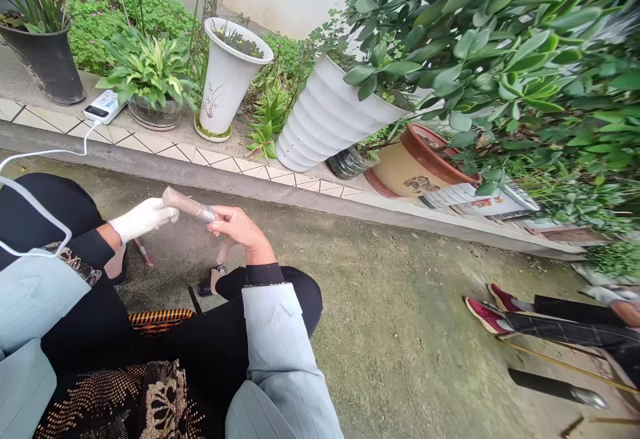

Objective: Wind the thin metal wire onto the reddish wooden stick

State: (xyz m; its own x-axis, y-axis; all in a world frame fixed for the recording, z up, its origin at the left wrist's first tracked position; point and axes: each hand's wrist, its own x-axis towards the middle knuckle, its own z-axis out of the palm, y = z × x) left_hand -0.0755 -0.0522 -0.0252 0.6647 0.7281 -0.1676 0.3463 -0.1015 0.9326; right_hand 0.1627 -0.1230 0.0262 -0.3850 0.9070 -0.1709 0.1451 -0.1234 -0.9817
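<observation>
My right hand (240, 227), bare, closes its thumb and fingers round the silvery end of a tan cylindrical piece (184, 203). This piece tilts up to the left over the ground between my knees; its exact kind is unclear. My left hand (143, 219) wears a white glove. Its fingers are curled together right by the piece's far end, and whatever they pinch is too small to make out. Below the left hand shows a thin reddish-brown stick (144, 252).
A tiled ledge (235, 162) carries potted plants, including a white pot (227, 82) and a ribbed white pot (335, 116). A white power bank (104, 107) trails a cable towards me. On the right sits another person with red shoes (485, 316), near a dark tube-shaped object (545, 386).
</observation>
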